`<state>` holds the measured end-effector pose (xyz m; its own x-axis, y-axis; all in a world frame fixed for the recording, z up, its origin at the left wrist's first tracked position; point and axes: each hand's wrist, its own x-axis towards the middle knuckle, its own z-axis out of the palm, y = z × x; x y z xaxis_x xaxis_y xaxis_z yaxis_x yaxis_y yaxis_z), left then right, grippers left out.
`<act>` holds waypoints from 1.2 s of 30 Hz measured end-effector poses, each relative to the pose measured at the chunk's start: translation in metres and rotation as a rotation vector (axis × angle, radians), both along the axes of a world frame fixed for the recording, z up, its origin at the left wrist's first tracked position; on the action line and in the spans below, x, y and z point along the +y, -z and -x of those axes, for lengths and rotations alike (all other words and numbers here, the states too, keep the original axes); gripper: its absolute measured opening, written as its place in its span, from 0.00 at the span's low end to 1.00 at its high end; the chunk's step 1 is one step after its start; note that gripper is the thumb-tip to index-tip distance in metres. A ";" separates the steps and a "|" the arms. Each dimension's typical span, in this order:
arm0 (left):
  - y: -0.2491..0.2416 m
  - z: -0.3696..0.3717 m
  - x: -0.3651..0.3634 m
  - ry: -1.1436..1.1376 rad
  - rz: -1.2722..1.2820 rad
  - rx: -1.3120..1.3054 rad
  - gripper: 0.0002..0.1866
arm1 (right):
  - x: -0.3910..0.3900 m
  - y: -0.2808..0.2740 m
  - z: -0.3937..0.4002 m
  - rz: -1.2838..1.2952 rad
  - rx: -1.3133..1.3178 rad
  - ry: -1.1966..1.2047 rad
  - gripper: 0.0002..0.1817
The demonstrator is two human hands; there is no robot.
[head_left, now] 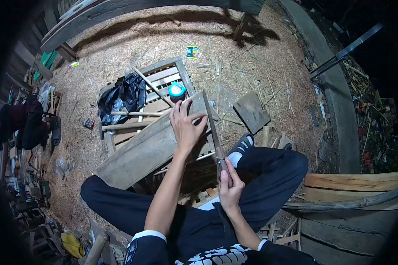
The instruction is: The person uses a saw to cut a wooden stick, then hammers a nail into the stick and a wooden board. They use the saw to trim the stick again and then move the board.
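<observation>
A long, narrow knife (pixel 213 130) with a dark blade points away from me, its handle wrapped by the fingers of my right hand (pixel 231 187). My left hand (pixel 188 126) is over the far end of a wide wooden plank (pixel 139 161). Its thumb and index finger come together right beside the blade, while the other fingers reach forward over the wood. I cannot tell what is in that pinch. Just beyond the left fingertips stands a dark jar with a blue lid (pixel 177 90). The plank slants across a slatted wooden frame (pixel 185 75) between my knees.
A black plastic bag (pixel 127 95) and several sticks lie on the frame. A square board (pixel 251 112) rests on the shavings-covered ground near my sandal (pixel 242 145). Planks (pixel 349 229) are stacked at right. Another person (pixel 28 121) sits at far left. A bench (pixel 141 15) spans the back.
</observation>
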<state>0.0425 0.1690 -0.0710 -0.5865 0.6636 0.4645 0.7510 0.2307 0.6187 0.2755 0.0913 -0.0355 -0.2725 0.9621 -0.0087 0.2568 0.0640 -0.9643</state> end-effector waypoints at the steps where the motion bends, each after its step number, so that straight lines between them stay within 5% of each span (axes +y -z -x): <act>1: -0.001 -0.002 -0.002 0.003 0.007 -0.015 0.08 | 0.000 -0.001 -0.002 -0.034 -0.026 -0.018 0.23; 9: -0.001 -0.002 -0.003 0.005 -0.008 -0.007 0.08 | 0.001 -0.014 0.001 -0.199 -0.040 0.013 0.23; 11: -0.003 -0.003 -0.004 -0.001 0.016 -0.013 0.08 | -0.005 -0.028 -0.001 0.081 -0.024 -0.026 0.23; 21: -0.006 -0.001 -0.004 0.006 0.012 0.011 0.08 | -0.006 -0.033 -0.001 -0.029 0.022 -0.067 0.24; 25: -0.005 -0.004 -0.004 0.003 0.010 -0.002 0.08 | 0.007 -0.027 0.017 0.160 0.049 -0.034 0.24; 36: -0.005 0.000 -0.004 0.006 0.015 -0.001 0.08 | 0.003 -0.027 0.011 -0.004 0.023 -0.024 0.24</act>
<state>0.0423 0.1648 -0.0660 -0.5827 0.6742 0.4538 0.7521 0.2358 0.6154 0.2643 0.0947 -0.0082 -0.2951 0.9555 0.0020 0.2330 0.0740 -0.9697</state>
